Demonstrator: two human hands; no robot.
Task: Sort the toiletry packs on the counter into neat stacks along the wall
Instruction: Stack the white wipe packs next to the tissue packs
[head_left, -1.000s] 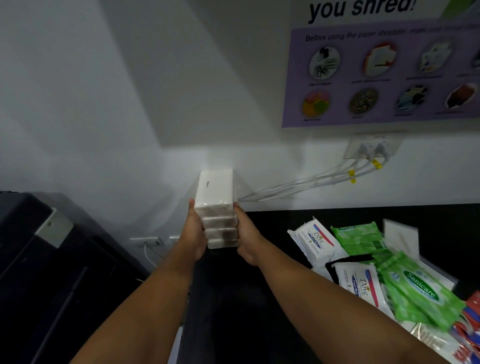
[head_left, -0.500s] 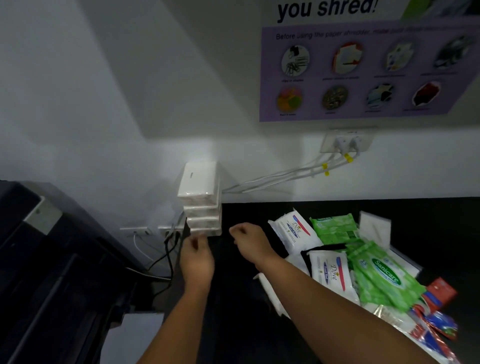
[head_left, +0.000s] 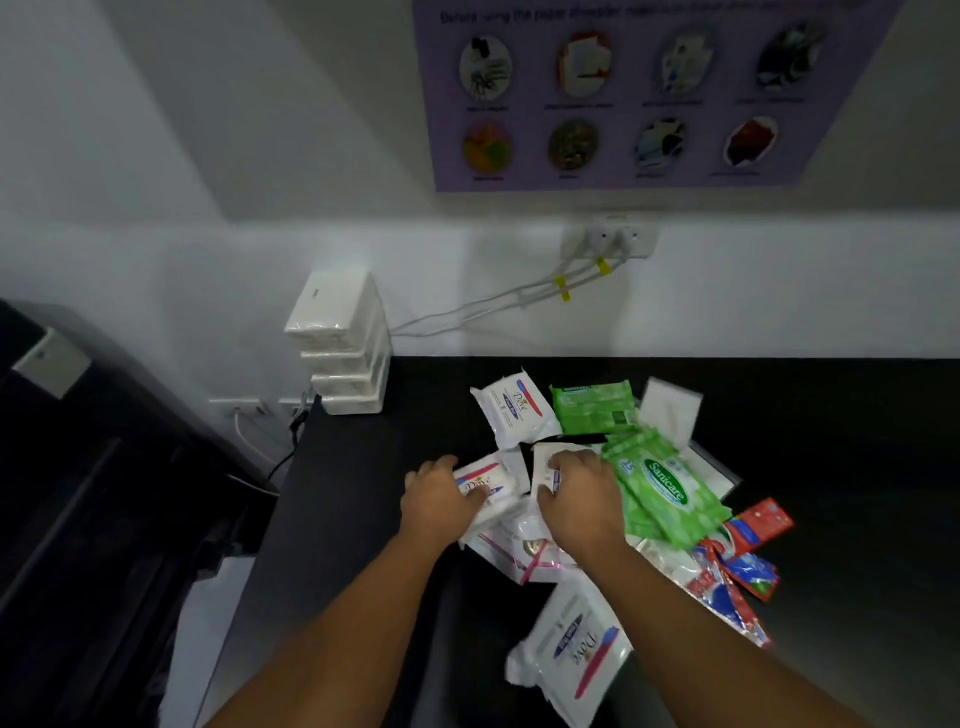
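The worktop (head_left: 363, 519) is black and matt. The white stack (head_left: 337, 332) at centre left wears glossy clear film. The green packs (head_left: 665, 493) and Dove packs (head_left: 517, 410) are crinkled plastic with a sheen; the red sachets (head_left: 748, 535) at lower right shine brighter. The wall (head_left: 208, 208) is matt white.

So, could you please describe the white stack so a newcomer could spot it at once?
Look below and left of the purple poster, at the far left corner of the black counter. The white stack stands by the wall, four plain packs high; the other packs lie loose in a heap.
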